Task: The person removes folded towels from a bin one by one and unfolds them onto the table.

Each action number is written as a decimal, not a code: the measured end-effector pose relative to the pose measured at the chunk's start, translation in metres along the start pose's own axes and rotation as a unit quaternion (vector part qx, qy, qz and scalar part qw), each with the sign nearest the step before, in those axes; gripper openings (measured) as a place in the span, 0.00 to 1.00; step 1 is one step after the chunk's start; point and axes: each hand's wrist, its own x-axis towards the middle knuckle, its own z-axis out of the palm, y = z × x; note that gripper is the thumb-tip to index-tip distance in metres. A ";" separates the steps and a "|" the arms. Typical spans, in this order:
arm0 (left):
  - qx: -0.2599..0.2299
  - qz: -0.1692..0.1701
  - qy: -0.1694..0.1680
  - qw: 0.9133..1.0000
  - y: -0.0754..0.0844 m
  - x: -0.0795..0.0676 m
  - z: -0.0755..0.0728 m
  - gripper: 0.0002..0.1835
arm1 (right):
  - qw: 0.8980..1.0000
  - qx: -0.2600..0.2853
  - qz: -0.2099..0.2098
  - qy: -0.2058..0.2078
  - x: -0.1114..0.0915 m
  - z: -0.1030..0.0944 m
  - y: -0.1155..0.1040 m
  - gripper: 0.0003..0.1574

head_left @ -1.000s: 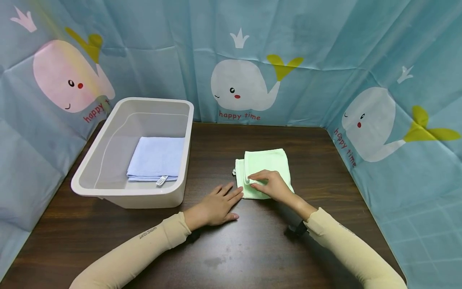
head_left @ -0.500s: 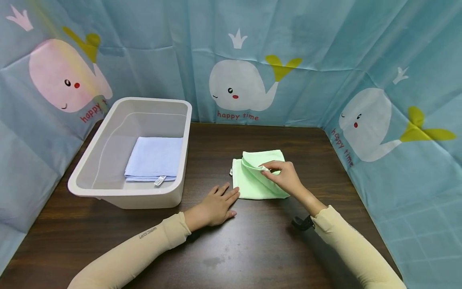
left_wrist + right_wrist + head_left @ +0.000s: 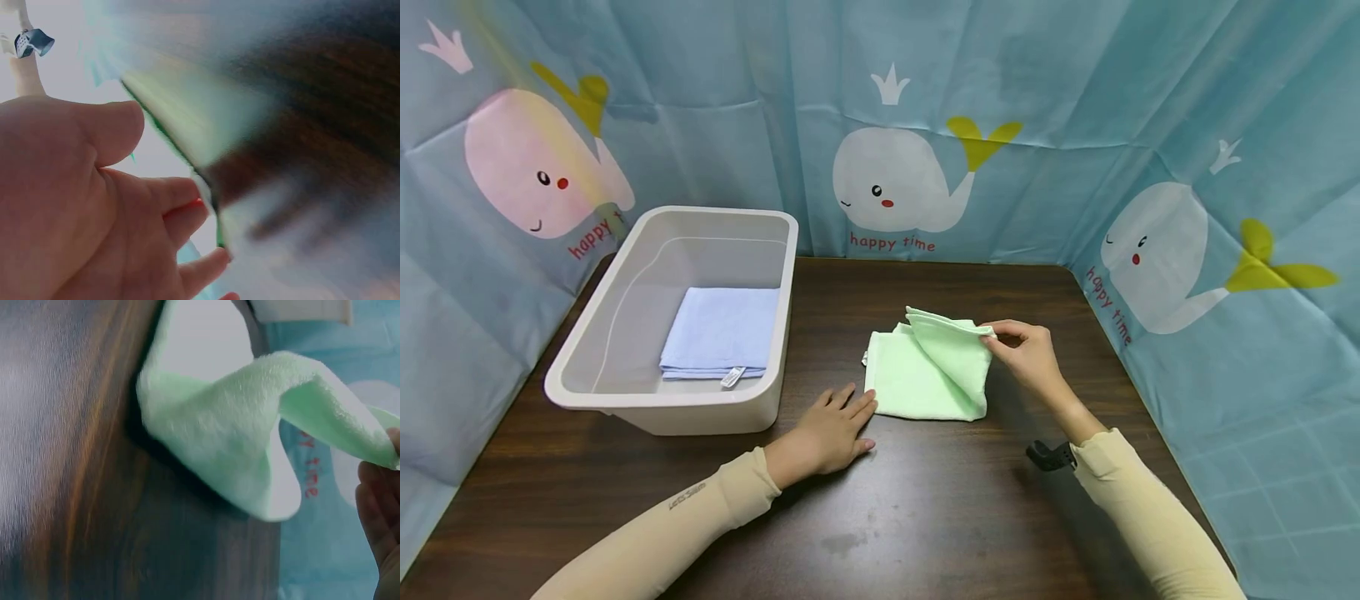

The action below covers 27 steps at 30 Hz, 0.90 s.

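A light green towel (image 3: 917, 379) lies on the dark wood table, its upper layer lifted and bent over toward the right. My right hand (image 3: 1030, 354) pinches the raised corner between thumb and fingers; in the right wrist view the towel (image 3: 219, 425) arches up from the table to that hand (image 3: 381, 506). My left hand (image 3: 831, 429) lies flat on the table with straight, spread fingers, its fingertips right at the towel's lower left edge. The left wrist view shows the palm side of this hand (image 3: 125, 212) close up.
A light grey plastic bin (image 3: 662, 400) stands on the left, holding a folded blue towel (image 3: 722, 329) with a white tag. A blue curtain (image 3: 730, 150) with whale prints rises behind the table (image 3: 925, 517) and along both sides.
My right hand has taken the green towel's upper layer by its corner and drawn it up and to the right. My left hand has shifted slightly left, and the towel with it.
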 end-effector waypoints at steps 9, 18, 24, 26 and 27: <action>0.005 -0.021 -0.011 1.000 -0.001 -0.003 0.000 0.33 | 0.997 0.023 0.046 0.056 -0.004 -0.020 0.017 0.12; 0.021 -0.036 -0.014 0.999 0.002 -0.011 -0.003 0.33 | 0.989 0.004 0.072 0.128 -0.009 -0.040 0.029 0.10; 0.046 -0.045 -0.021 0.998 0.007 -0.015 -0.007 0.33 | 0.982 0.012 0.096 0.165 -0.013 -0.053 0.045 0.12; 0.050 -0.049 -0.026 0.997 0.008 -0.017 -0.009 0.33 | 0.980 0.002 0.109 0.166 -0.016 -0.055 0.056 0.12; 0.052 -0.051 -0.027 0.997 0.009 -0.017 -0.010 0.33 | 0.979 -0.008 0.118 0.164 -0.017 -0.056 0.062 0.12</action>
